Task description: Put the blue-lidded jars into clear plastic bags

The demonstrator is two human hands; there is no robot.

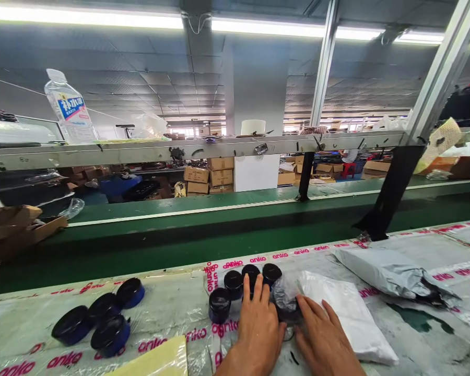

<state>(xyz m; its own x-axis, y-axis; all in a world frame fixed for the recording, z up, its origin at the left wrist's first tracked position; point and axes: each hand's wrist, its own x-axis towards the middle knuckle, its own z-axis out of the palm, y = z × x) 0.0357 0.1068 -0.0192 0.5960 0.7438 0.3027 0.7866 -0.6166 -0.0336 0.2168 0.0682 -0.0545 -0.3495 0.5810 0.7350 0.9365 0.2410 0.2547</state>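
Several black round lidded containers with bluish sides stand on the table. My left hand point(260, 319) lies over the group in the middle, fingers stretched forward onto a black container point(251, 275). Others, including a left-hand container point(220, 305) and a far one point(272, 272), stand around its fingertips. Just right of it, a dark round piece under a clear plastic bag point(285, 293) is partly covered. My right hand point(324, 334) has its fingertips at that bag's right edge, closed around its side. A stack of white plastic bags point(348, 316) lies beside the right hand.
Another cluster of black containers point(108, 334) stands at left, near a yellow sheet point(156, 360). A grey plastic package point(395, 277) lies at right. Behind the table runs a green conveyor point(172, 248), with metal posts and a shelf rail point(203, 149) holding a water bottle point(70, 109).
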